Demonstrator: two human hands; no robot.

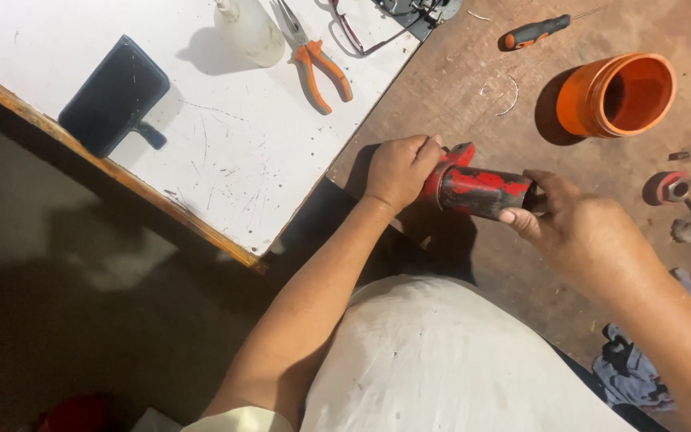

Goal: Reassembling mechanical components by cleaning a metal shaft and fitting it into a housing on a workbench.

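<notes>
Where hands [473, 200] grip, cylinder [481, 190] ends hidden.

Item count, workbench and white board

Two hands: left hand [397, 170], right hand [581, 232]. One red-and-black cylindrical housing [480, 190]. One orange pipe coupling [617, 94]. One pair of orange-handled pliers [317, 58]. One screwdriver [539, 30]. One translucent bottle [249, 30]. One black phone holder [115, 94].

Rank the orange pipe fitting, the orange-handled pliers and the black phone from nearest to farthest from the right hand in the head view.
From the right hand:
1. Orange pipe fitting, above it on the brown surface.
2. Orange-handled pliers, up-left on the white board.
3. Black phone, far left on that board.
</notes>
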